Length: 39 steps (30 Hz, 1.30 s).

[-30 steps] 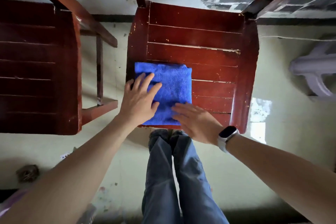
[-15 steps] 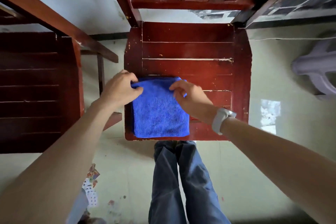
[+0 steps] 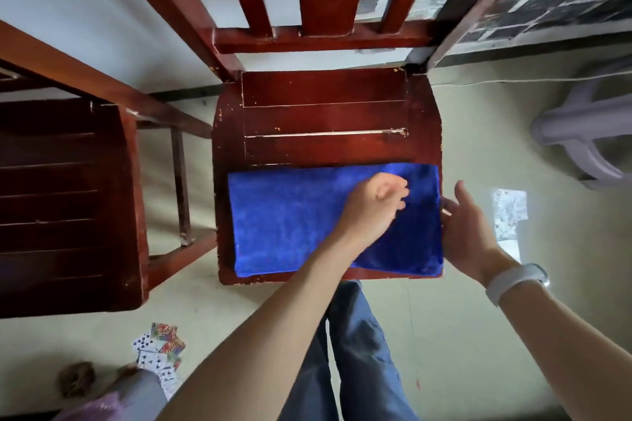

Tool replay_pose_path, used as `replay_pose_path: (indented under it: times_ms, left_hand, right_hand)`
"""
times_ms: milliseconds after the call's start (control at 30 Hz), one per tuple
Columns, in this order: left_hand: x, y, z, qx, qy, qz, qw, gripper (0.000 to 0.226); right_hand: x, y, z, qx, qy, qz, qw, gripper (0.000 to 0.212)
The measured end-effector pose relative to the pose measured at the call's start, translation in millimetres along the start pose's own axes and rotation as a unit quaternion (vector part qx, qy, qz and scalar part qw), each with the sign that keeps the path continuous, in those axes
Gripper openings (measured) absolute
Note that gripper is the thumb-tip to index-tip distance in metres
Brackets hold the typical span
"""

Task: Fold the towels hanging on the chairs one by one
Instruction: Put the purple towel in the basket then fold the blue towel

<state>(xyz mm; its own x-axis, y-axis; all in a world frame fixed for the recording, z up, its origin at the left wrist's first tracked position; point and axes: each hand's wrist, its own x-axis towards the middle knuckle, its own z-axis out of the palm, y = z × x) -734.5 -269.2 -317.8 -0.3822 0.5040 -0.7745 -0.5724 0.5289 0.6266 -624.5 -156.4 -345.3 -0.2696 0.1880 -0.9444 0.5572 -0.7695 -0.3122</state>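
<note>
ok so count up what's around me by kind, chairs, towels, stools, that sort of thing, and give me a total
Wooden chairs: 2, the middle chair and the left chair
Blue towel: 1
Plastic stool: 1
Wristwatch: 1
Pile of playing cards: 1
Total: 6

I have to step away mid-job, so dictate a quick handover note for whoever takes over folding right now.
Left hand: fingers curled over the right part of the blue towel; blurred, so a pinch is unclear.
Right hand: open, at the towel's right edge.
Towel: flat, a wide rectangle across the front of the chair seat.
Done: the towel is off the chair back and laid out.
Left: fold it down to a compact size, then probably other towels; none show here.
</note>
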Motion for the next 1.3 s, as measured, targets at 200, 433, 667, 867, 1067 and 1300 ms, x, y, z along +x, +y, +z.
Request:
replay_pose_path:
  times_ms: [200,433,667,867,1067,1300]
  left_hand:
    - [19,-73,-50,0.499,0.220,0.198,0.814,0.031]
    - [27,-86,-63,0.676,0.145,0.131,0.710,0.098]
    - [28,-76,-52,0.724,0.054,0.100,0.680,0.114]
    - [40,-73,-52,0.702,0.006,0.052,0.710,0.121]
    - [30,-73,-56,0.712,0.022,0.098,0.695,0.117]
    - [-18,-118,-84,0.591,0.168,0.161,0.773,0.080]
  right_hand:
    - [38,-3,-12,-0.217,0.114,-0.073,0.967,0.020]
    - [57,3,-10,-0.393,0.201,-0.194,0.876,0.021]
    - [49,5,-7,-0.378,0.205,-0.188,0.883,0.028]
    - [46,6,-16,-0.410,0.126,-0.165,0.888,0.018]
    - [21,10,-13,-0.430,0.104,-0.272,0.855,0.009]
    - [-29,10,49,-0.429,0.069,-0.362,0.825,0.029]
